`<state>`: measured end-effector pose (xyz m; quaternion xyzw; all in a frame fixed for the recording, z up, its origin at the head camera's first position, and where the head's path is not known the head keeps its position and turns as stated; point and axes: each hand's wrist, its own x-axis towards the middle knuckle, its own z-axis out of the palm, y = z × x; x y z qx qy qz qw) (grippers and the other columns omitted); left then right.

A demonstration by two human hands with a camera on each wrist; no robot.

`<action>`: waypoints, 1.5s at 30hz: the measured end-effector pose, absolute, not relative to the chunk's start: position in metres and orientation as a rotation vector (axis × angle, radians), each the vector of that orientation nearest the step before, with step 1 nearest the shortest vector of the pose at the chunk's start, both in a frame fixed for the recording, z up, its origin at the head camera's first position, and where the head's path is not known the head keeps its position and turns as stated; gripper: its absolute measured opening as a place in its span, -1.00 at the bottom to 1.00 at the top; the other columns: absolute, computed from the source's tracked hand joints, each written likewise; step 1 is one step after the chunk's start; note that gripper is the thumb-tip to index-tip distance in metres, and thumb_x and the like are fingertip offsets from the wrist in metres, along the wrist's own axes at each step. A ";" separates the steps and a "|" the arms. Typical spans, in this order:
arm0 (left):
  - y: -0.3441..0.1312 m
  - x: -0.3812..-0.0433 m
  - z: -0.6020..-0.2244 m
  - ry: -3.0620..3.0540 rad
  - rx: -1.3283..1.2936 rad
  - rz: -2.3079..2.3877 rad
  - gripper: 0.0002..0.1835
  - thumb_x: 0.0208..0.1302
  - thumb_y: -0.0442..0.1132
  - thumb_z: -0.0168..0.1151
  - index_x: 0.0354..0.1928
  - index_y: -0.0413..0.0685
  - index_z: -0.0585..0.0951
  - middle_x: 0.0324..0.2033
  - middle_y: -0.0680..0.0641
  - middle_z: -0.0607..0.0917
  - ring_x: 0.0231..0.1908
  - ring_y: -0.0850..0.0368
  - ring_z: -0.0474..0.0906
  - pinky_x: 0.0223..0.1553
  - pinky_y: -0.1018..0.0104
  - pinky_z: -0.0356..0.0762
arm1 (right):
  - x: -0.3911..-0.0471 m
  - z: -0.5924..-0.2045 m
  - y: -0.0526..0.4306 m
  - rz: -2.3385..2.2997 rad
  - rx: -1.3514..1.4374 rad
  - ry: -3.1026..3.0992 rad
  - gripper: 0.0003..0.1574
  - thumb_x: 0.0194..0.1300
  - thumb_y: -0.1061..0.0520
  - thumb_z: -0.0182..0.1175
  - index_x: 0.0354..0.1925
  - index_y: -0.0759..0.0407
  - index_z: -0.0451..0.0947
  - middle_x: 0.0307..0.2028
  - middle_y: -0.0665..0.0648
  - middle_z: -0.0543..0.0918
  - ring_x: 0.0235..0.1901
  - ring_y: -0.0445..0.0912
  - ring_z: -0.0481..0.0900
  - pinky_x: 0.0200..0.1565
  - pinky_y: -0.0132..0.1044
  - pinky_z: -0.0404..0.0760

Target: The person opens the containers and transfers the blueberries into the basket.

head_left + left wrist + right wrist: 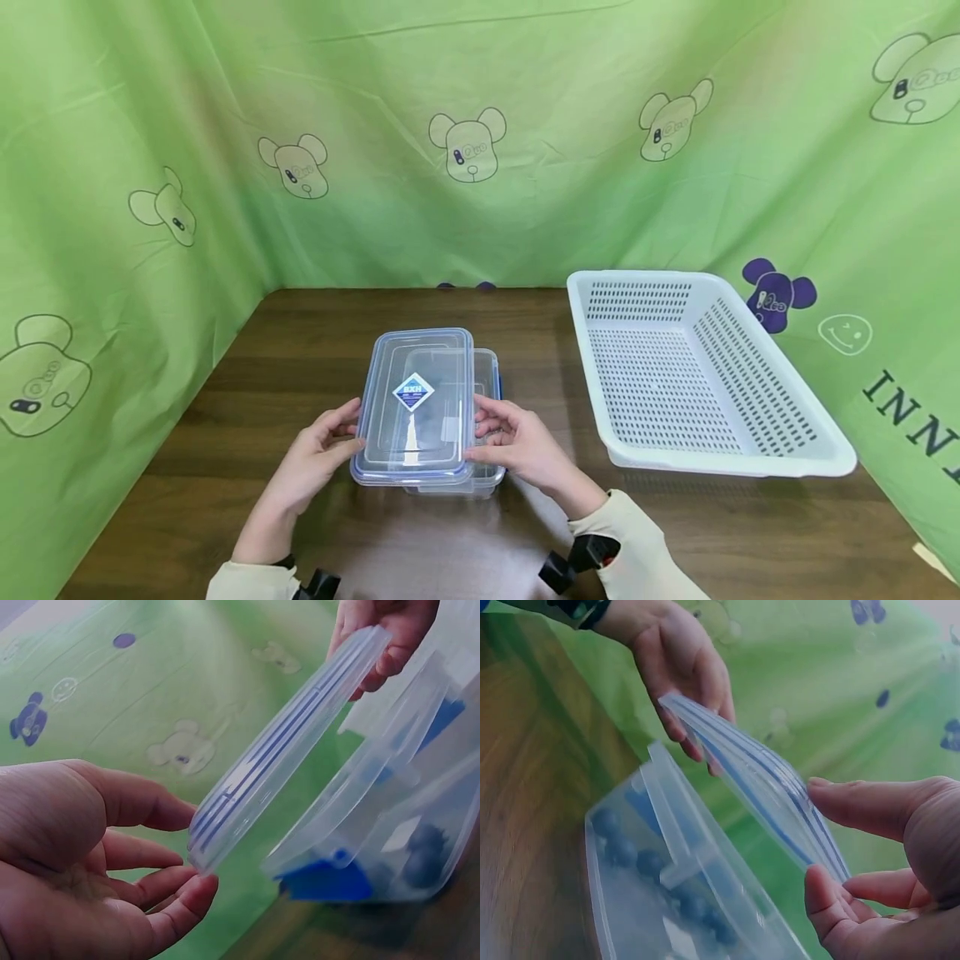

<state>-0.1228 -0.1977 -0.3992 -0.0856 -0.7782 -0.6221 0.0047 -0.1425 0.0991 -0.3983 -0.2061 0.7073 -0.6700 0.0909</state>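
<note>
Both hands hold a clear plastic lid (442,358) with blue lines along its edge and a blue-and-white label (413,391). My left hand (303,454) pinches its left edge between thumb and fingers; my right hand (525,442) pinches the right edge. Raised and shifted left, the lid overlaps a clear food container (487,362) below it. A gap between lid and container rim shows in both wrist views. Inside the container, several dark blue round pieces (619,851) lie at the bottom. A blue side clip (326,881) hangs on the container's wall.
To the right on the brown wooden table (277,350) stands a white plastic basket (592,367) with slotted walls and nothing in it. A green curtain (375,225) with bear prints hangs behind the table and along both sides.
</note>
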 end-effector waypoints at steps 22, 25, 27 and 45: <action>-0.306 -0.100 -0.430 -2.170 -0.300 -2.209 -0.34 0.30 -0.66 0.05 0.14 0.33 0.61 0.01 0.24 0.67 -0.05 0.33 0.54 -0.04 0.56 0.46 | -0.144 -0.399 0.013 -1.841 -0.733 1.809 -0.03 0.09 0.57 0.27 0.40 0.62 0.06 -0.01 0.23 0.47 -0.02 0.24 0.62 -0.07 -0.37 0.62; -0.317 -0.097 -0.436 -2.150 -0.320 -2.251 -0.33 0.31 -0.67 0.02 0.15 0.32 0.61 0.03 0.22 0.67 -0.04 0.33 0.55 -0.02 0.57 0.45 | -0.138 -0.402 0.002 -1.832 -0.739 1.791 0.02 0.07 0.59 0.26 0.42 0.60 0.01 -0.01 0.19 0.43 0.01 0.21 0.61 -0.07 -0.41 0.61; -0.324 -0.095 -0.441 -2.135 -0.332 -2.285 -0.33 0.33 -0.67 -0.01 0.16 0.32 0.61 0.04 0.21 0.67 -0.03 0.33 0.55 -0.01 0.58 0.44 | -0.133 -0.405 -0.004 -1.834 -0.733 1.770 0.04 0.06 0.60 0.26 0.43 0.60 -0.02 -0.01 0.17 0.40 0.03 0.22 0.59 -0.06 -0.42 0.60; -0.370 -0.078 -0.471 -2.436 -0.268 -2.325 -0.33 0.36 -0.61 -0.01 0.22 0.40 0.50 -0.01 0.40 0.60 -0.06 0.41 0.58 -0.09 0.55 0.52 | -0.101 -0.425 -0.027 -1.742 -0.592 1.537 -0.13 0.19 0.57 0.19 0.42 0.54 0.11 0.43 0.31 0.21 0.26 0.06 0.46 0.11 -0.32 0.53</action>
